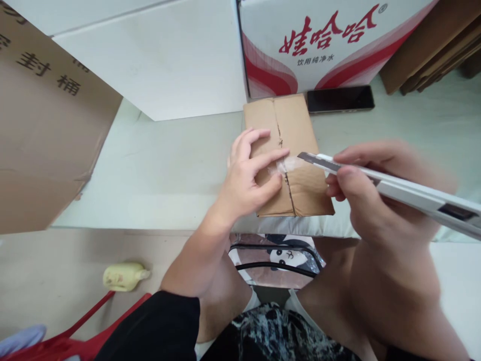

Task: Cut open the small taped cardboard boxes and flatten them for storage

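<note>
A small brown cardboard box (308,188) lies on the pale green surface in front of me, a seam running down the middle of its top. Clear tape (288,164) crosses that seam. My left hand (251,168) rests on the box's left half with fingers spread, the index fingertip touching the tape. In my right hand (370,185) is a white utility knife (409,193), its blade extended and pointing left. The blade tip is over the right half of the box, near the tape; whether it touches is unclear.
A black phone (340,99) lies behind the box. Beyond stand a white-and-red carton (319,45), a white box (150,60) and folded cardboard (432,45). A large brown carton (48,130) is at left. On the floor lies a yellow bottle (122,277).
</note>
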### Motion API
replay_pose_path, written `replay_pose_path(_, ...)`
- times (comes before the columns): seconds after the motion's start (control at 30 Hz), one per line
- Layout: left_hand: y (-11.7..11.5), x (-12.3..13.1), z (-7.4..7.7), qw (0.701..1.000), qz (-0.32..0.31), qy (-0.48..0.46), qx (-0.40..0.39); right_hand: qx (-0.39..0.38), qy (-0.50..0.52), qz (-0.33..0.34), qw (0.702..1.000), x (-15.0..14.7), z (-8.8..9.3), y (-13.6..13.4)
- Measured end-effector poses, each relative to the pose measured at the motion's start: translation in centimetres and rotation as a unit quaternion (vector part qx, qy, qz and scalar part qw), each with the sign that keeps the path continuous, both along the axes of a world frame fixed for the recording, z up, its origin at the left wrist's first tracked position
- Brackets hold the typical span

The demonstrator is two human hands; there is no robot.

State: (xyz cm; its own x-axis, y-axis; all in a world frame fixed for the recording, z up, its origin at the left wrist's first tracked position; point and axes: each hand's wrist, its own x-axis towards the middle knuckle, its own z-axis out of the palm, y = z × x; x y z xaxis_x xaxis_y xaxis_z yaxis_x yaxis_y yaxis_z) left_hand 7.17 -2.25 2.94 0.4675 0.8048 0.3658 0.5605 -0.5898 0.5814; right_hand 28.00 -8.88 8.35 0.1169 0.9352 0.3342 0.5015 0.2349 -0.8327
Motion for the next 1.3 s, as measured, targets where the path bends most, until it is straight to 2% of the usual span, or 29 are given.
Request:
replay_pose_path(0.1,0.0,0.1,0.0,1.000,0.006,-0.002,-0.006,-0.018,0.009,-0.007,1.000,-0.1,-0.1,0.1)
replay_pose_path(0.2,0.0,0.2,0.0,1.000,0.006,-0.003,-0.009,-0.032,-0.048,-0.001,0.998,-0.1,-0.2,0.3)
replay_pose_path(0.37,0.0,0.2,0.0,1.000,0.003,-0.004,-0.010,-0.023,-0.083,-0.032,0.996,0.0,-0.3,0.8)
replay_pose_path(0.57,0.0,0.3,0.0,1.000,0.004,-0.006,-0.009,-0.020,-0.104,0.002,0.994,0.1,-0.8,0.9)
replay_pose_path(0.93,0.0,0.3,-0.1,1.000,0.007,-0.003,-0.010,-0.007,-0.136,0.017,0.991,0.1,-1.2,1.2)
replay_pose_path(1.3,0.1,0.3,-0.1,1.000,0.003,-0.003,-0.002,-0.009,-0.129,0.038,0.991,0.1,-0.5,1.2)
